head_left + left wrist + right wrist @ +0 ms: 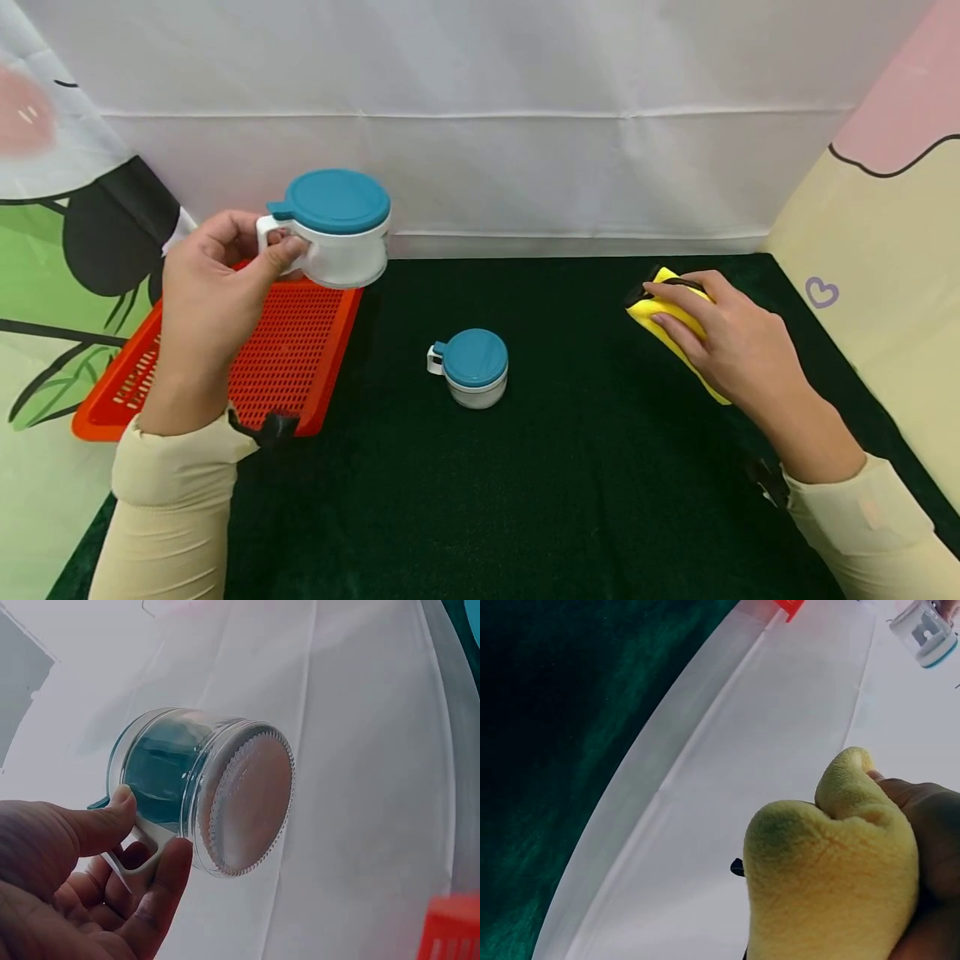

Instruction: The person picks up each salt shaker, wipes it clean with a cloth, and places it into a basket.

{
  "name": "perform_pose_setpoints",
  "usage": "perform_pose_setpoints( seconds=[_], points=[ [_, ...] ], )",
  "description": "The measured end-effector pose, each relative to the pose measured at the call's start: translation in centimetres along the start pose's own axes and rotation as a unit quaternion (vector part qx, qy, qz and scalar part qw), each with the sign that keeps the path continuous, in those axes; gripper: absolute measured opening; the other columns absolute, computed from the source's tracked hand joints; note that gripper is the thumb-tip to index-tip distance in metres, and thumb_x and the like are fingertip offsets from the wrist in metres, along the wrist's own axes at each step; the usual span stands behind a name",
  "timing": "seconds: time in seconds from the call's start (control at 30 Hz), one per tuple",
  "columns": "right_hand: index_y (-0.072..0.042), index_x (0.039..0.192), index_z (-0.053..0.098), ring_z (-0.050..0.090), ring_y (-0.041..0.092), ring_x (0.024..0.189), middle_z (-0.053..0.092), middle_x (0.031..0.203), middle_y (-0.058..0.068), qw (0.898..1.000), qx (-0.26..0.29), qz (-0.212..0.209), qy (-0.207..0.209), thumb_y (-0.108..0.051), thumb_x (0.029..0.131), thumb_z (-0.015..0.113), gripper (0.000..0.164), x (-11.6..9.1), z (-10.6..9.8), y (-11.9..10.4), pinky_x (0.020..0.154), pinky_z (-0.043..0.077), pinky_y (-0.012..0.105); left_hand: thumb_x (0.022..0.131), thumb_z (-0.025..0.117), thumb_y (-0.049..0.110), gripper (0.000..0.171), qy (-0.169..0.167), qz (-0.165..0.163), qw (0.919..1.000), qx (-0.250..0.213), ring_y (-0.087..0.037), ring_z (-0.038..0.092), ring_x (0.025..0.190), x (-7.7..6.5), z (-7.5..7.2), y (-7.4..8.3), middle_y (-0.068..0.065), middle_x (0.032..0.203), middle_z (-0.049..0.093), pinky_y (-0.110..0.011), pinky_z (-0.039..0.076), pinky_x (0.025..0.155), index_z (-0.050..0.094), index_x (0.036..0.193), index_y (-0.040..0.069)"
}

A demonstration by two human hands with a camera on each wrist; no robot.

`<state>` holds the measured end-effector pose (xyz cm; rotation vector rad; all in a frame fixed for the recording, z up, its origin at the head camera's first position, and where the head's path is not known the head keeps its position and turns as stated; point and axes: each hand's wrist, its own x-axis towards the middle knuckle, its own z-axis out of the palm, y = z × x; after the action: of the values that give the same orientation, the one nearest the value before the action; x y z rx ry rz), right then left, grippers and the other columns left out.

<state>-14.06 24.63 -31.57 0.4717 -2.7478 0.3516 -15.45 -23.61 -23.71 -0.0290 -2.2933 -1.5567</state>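
My left hand (213,292) holds a seasoning jar (347,250) by its white handle, raised over the far part of a red basket. The jar has a blue lid and a clear body; in the left wrist view its ridged round base (255,806) shows, and the thumb and fingers pinch the handle (154,851). Off to the right, my right hand (750,358) grips a folded yellow cloth (651,314) with black trim above the table. Its fleecy side fills the front of the right wrist view. Between the hands stands a smaller seasoning jar (476,367), upright, blue-lidded, handle pointing left.
The red perforated basket (288,358) lies at the left, partly hidden by my left forearm. Dark green cloth (525,500) covers the table. A white sheet (525,167) hangs behind, with printed panels (885,317) at both sides.
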Motion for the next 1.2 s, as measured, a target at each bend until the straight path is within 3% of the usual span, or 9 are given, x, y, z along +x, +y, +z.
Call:
perform_pose_setpoints(
  seconds=[0.17,0.33,0.4,0.57,0.67,0.87,1.03,1.2],
  points=[
    [-0.025,0.143,0.06,0.058,0.032,0.081,0.053,0.129,0.02,1.0,-0.001,0.005,-0.004,-0.03,0.102,0.066,0.041,-0.2,0.1,0.1,0.062,0.055,0.052,0.088,0.083,0.022,0.034,0.024,-0.025,0.9984,-0.045,-0.016,0.06,0.093,0.3,-2.1,-1.4,-0.006,0.104,0.063,-0.018,0.056,0.075,0.07,0.114,0.005],
    [-0.025,0.143,0.06,0.058,0.031,0.08,0.054,0.127,0.019,1.0,0.002,0.006,-0.006,-0.03,0.103,0.066,0.041,-0.5,0.3,0.3,0.061,0.055,0.051,0.089,0.082,0.026,0.034,0.06,-0.05,0.9969,-0.01,-0.012,0.058,0.091,0.8,-3.8,-2.6,0.0,0.1,0.065,-0.013,0.055,0.074,0.071,0.116,0.008],
    [-0.025,0.143,0.06,0.058,0.031,0.081,0.054,0.127,0.019,1.0,0.003,0.008,-0.007,-0.029,0.103,0.066,0.041,-0.6,0.3,0.4,0.061,0.055,0.051,0.088,0.083,0.027,0.036,0.067,-0.06,0.9959,-0.006,-0.011,0.059,0.091,0.9,-4.3,-3.1,0.001,0.1,0.066,-0.012,0.054,0.074,0.071,0.117,0.008],
    [-0.025,0.143,0.059,0.058,0.032,0.083,0.053,0.13,0.019,1.0,0.003,0.016,-0.012,-0.03,0.103,0.065,0.041,-0.8,0.3,0.6,0.062,0.055,0.053,0.081,0.088,0.027,0.047,0.072,-0.07,0.9927,-0.066,-0.011,0.063,0.091,1.5,-5.1,-4.3,-0.001,0.099,0.069,-0.013,0.054,0.075,0.072,0.119,0.005],
    [-0.025,0.143,0.059,0.059,0.033,0.083,0.052,0.132,0.019,1.0,0.002,0.021,-0.016,-0.031,0.103,0.065,0.041,-1.0,0.3,0.7,0.063,0.056,0.053,0.08,0.088,0.029,0.05,0.072,-0.075,0.9926,-0.063,-0.009,0.067,0.088,2.2,-5.4,-4.9,0.0,0.099,0.071,-0.014,0.055,0.073,0.072,0.121,0.007],
    [-0.025,0.144,0.059,0.058,0.034,0.084,0.052,0.132,0.019,0.999,0.001,0.028,-0.02,-0.031,0.104,0.064,0.041,-1.3,0.4,0.8,0.063,0.056,0.053,0.08,0.088,0.03,0.049,0.06,-0.086,0.994,-0.031,-0.006,0.069,0.083,4.0,-5.6,-5.8,0.004,0.096,0.072,-0.016,0.055,0.069,0.072,0.121,0.009],
    [-0.026,0.144,0.059,0.059,0.033,0.083,0.052,0.131,0.02,0.999,0.002,0.03,-0.019,-0.032,0.104,0.064,0.041,-1.5,0.4,0.9,0.063,0.056,0.053,0.084,0.084,0.032,0.043,0.042,-0.091,0.9943,0.035,-0.002,0.068,0.081,5.7,-5.5,-6.8,0.011,0.092,0.07,-0.014,0.055,0.068,0.071,0.12,0.012],
    [-0.026,0.143,0.059,0.059,0.034,0.083,0.052,0.133,0.019,0.999,0.002,0.035,-0.018,-0.032,0.104,0.064,0.04,-1.6,0.5,0.9,0.065,0.056,0.053,0.088,0.079,0.037,0.045,0.014,-0.099,0.9893,0.106,0.002,0.066,0.079,7.5,-5.0,-8.5,0.017,0.088,0.066,-0.013,0.055,0.066,0.068,0.123,0.012]
  ],
)
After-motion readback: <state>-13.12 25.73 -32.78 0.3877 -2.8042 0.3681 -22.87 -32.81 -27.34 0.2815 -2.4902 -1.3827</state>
